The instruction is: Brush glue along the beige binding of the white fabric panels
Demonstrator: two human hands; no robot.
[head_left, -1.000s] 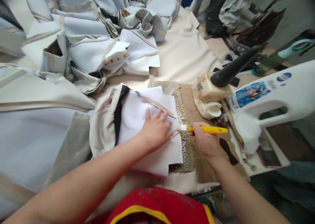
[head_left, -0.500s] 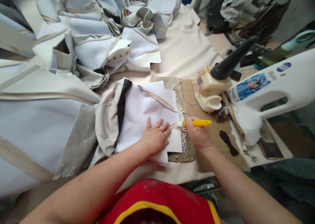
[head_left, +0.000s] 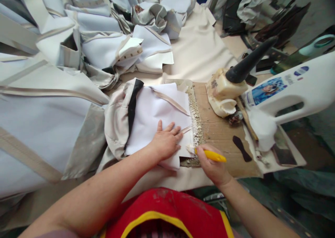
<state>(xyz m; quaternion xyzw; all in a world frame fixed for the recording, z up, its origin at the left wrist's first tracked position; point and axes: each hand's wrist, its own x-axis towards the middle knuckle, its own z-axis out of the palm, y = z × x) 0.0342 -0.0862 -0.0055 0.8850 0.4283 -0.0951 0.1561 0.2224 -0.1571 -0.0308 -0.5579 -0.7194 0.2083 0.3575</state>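
Note:
A white fabric piece with beige strips lies over a glue-crusted board. Spread flat on the fabric, my left hand presses it down. My right hand grips a brush by its yellow handle. The pale bristles touch the fabric near its lower right edge, left of that hand. Gathered grey cloth with a black band runs along the fabric's left side.
Brown cardboard lies right of the board, with a dark bow-shaped piece on it. Behind stand a glue-coated container with a black cone and a large white bottle. Piled white pieces fill the back left.
My right hand has moved the brush toward me along the fabric's right edge, from beside the beige strip to near the lower corner. My left hand stays flat on the fabric.

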